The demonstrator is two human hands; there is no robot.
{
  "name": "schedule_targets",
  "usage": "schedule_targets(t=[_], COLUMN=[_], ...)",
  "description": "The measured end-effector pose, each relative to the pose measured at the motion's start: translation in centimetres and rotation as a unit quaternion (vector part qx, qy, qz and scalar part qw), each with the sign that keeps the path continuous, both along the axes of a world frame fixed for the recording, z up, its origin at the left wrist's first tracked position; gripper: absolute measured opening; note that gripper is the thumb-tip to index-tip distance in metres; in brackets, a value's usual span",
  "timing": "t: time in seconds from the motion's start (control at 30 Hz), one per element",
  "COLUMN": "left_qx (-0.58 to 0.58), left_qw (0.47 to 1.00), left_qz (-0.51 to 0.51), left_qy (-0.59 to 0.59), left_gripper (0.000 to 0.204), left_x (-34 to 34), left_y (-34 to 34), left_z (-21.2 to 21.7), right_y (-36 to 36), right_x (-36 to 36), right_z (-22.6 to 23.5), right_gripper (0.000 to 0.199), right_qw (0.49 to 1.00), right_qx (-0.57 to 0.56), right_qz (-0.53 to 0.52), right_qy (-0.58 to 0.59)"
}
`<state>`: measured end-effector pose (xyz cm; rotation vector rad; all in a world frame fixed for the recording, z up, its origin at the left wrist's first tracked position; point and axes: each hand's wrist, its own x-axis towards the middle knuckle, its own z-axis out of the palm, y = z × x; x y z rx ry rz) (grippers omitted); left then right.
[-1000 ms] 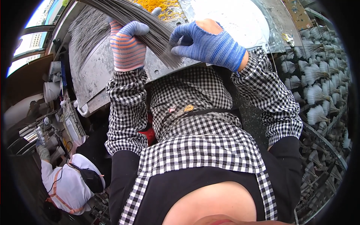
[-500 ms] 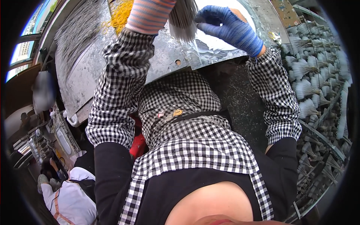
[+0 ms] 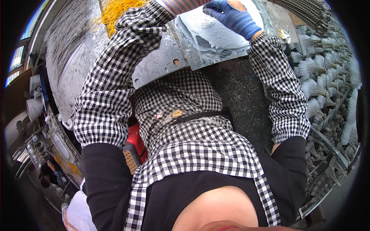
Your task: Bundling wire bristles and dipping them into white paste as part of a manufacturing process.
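My left hand (image 3: 185, 4), in an orange-and-grey striped glove, reaches across at the top edge, its fingers cut off by the frame. Dark grey wires in a thick bundle (image 3: 304, 11) hang in the air at the upper right, their ends pointing right; the gripped part is out of view, but the bundle appears to be in my left hand. Beside the left glove is my right hand (image 3: 233, 18), in a blue glove with bare skin showing at a fingertip, its fingers apart and holding nothing I can see. Below it, white paste (image 3: 219, 32) is spread thickly over a plate.
Yellow rubber bands (image 3: 115, 15) lie at the back of the metal table (image 3: 154, 65). Loose grey wires (image 3: 69, 38) are heaped at the left. White-tipped bundles (image 3: 310, 69) fill a rack on the right. A red crate (image 3: 135, 140) stands beside me; a person (image 3: 79, 211) is at lower left.
The wire bundle has swung from above the table to the upper right. My left hand has moved right and away, and more of the white paste shows. The right hand has shifted slightly up.
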<state>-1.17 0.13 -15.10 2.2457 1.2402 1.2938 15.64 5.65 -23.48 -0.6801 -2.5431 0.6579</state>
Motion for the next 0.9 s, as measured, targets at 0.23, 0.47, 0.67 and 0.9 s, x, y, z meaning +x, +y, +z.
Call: schedule_targets(t=[0.23, 0.47, 0.67, 0.9], left_qx=[0.133, -0.340, -0.292, -0.127], left_qw=[0.989, 0.706, 0.793, 0.939], left_qz=[0.041, -0.184, -0.158, -0.086], left_qy=[0.041, -0.594, -0.510, -0.309], left_gripper=[0.022, 0.002, 0.004, 0.022], left_x=[0.2, -0.2, -0.1, -0.1], left_y=[0.0, 0.7, 0.5, 0.3], left_z=[-1.1, -1.5, -1.4, -1.6], right_y=[-0.3, -0.5, -0.8, -1.0], right_x=[-0.6, -0.6, -0.5, -0.4], right_z=[-0.4, 0.1, 0.5, 1.0], right_gripper=[0.022, 0.022, 0.023, 0.024], right_qw=[1.000, 0.999, 0.999, 1.000], right_qx=[0.018, 0.026, 0.040, 0.006], right_qz=[0.000, 0.001, 0.008, -0.002], right_qy=[0.002, -0.020, -0.006, -0.021])
